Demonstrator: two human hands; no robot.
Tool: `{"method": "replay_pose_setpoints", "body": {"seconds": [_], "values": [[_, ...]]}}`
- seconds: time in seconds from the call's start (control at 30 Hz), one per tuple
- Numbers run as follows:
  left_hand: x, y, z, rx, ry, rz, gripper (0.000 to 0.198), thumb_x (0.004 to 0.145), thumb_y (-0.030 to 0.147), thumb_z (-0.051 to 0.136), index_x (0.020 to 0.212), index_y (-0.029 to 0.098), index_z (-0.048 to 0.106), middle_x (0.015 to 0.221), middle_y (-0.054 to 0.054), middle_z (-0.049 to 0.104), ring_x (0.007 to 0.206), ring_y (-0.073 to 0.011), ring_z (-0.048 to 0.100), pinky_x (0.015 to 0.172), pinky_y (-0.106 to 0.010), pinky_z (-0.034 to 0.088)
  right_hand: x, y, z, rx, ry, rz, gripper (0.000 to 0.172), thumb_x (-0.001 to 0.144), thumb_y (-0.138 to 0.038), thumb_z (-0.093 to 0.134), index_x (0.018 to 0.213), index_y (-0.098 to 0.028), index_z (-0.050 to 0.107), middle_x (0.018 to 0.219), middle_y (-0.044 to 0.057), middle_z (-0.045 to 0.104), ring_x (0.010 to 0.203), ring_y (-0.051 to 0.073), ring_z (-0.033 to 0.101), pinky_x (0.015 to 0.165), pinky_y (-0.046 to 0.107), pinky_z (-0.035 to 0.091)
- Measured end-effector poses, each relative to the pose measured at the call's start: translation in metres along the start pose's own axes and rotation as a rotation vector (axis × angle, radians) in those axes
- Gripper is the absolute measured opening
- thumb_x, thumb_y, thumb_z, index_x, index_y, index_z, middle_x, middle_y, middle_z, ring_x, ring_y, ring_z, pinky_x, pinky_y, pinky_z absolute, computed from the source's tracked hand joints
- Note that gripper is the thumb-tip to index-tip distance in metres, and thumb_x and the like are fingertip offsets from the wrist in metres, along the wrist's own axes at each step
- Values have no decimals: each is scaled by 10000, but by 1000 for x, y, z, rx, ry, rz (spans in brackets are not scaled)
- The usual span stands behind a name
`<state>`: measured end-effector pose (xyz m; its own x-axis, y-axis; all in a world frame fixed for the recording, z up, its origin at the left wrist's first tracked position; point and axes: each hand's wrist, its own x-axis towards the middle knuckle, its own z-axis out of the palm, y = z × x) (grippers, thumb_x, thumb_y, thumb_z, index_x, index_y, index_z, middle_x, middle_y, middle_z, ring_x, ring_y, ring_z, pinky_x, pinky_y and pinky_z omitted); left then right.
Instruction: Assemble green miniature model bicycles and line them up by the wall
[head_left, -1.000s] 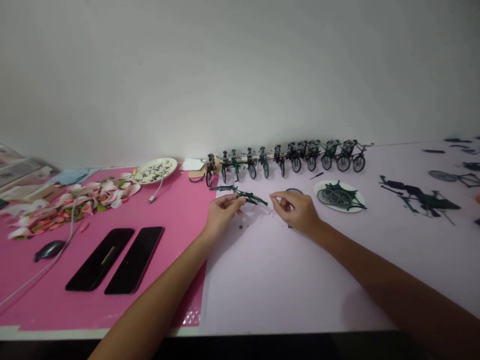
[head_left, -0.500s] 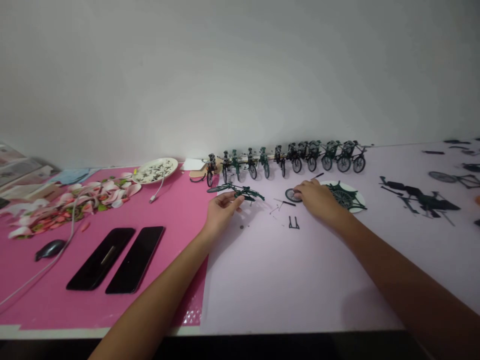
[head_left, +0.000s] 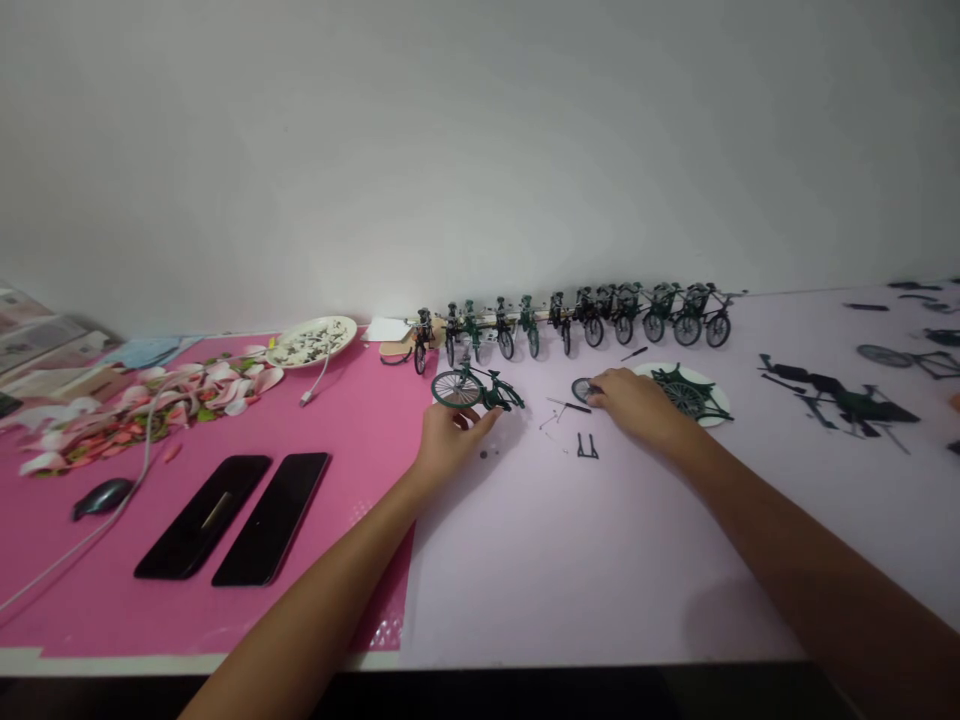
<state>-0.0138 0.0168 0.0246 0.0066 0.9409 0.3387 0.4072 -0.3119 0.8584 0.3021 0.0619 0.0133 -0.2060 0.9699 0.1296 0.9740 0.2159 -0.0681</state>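
My left hand (head_left: 448, 438) grips a small dark green model bicycle (head_left: 478, 388) that has one wheel showing at its left end and is tilted up off the table. My right hand (head_left: 635, 405) rests on the table with its fingertips closed on a loose small wheel (head_left: 581, 389), just left of a white plate (head_left: 711, 385) that holds more wheels and green parts. Between the hands lie thin metal rods (head_left: 564, 406) and a small black stand piece (head_left: 587, 447).
A row of finished model bicycles (head_left: 577, 317) lines the wall. Dark frame parts (head_left: 840, 398) lie at the right. On the pink mat (head_left: 352, 440) are two black phones (head_left: 236, 515), a mouse (head_left: 99, 497), a cable, petal-like scraps (head_left: 142, 405) and a dish (head_left: 311, 340).
My right hand left the bicycle frame and reached right to the loose wheel beside the plate. My left hand has turned the frame so its wheel faces me.
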Motion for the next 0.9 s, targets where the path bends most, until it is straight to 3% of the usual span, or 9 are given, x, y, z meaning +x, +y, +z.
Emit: {"method": "replay_pose_setpoints", "body": {"seconds": [0.13,0.27,0.37,0.47,0.53,0.6,0.7,0.8,0.9], "values": [[-2,3,-1,28,-29,73,266,780,445,808,753,193,727,666,-23,675,562,-136,562,557,-254,447,-5,-2,-6,29,7,-9,309,893,-246,678,1192,-220,748,1129,146,752,971,294,690,720,332,439],[-1,2,0,12,-55,80,256,795,438,791,784,190,729,723,-27,692,579,-131,569,547,-244,443,-11,-16,-17,18,-53,47,285,982,-261,595,1234,-194,710,1119,170,749,941,287,700,693,309,431],[0,-1,0,19,-43,66,264,791,445,786,803,187,731,693,-18,682,587,-139,580,555,-248,448,-13,-28,-24,-49,-65,115,391,1056,-230,424,1398,-135,588,998,186,746,833,270,699,655,298,406],[2,-4,0,22,-17,7,312,781,474,791,880,180,759,641,-10,673,576,-151,585,552,-260,443,-12,-36,-27,-158,-28,174,560,999,-82,390,1559,-96,395,824,151,726,712,265,676,632,310,380],[3,-5,0,10,0,-43,377,776,502,797,953,170,779,633,-11,676,566,-154,586,556,-269,446,-10,-38,-26,-123,39,184,599,989,-79,397,1584,-142,370,745,104,706,636,249,650,613,307,372],[3,-6,0,-18,21,-77,440,771,523,805,1016,158,785,650,-18,689,575,-158,598,568,-275,458,-10,-41,-23,25,137,177,486,1027,-169,383,1499,-194,499,726,79,703,583,229,624,590,301,379],[4,-6,0,-76,49,-93,463,763,527,817,1026,148,779,726,-43,729,614,-167,635,590,-278,484,-12,-49,-16,333,343,137,398,1036,-295,405,1360,-196,614,970,119,765,624,215,653,599,315,450],[6,-4,0,-139,50,-103,448,770,530,809,989,142,762,787,-62,749,618,-168,657,584,-275,487,-16,-59,-8,518,513,25,532,978,-303,497,1498,-193,495,1275,160,717,689,207,697,650,339,527],[8,-2,-1,-188,63,-103,422,772,527,805,944,145,748,846,-73,756,623,-165,674,576,-267,484,-20,-68,-1,592,598,-56,512,956,-263,514,1465,-212,541,1181,130,760,652,193,701,612,321,545]]}}
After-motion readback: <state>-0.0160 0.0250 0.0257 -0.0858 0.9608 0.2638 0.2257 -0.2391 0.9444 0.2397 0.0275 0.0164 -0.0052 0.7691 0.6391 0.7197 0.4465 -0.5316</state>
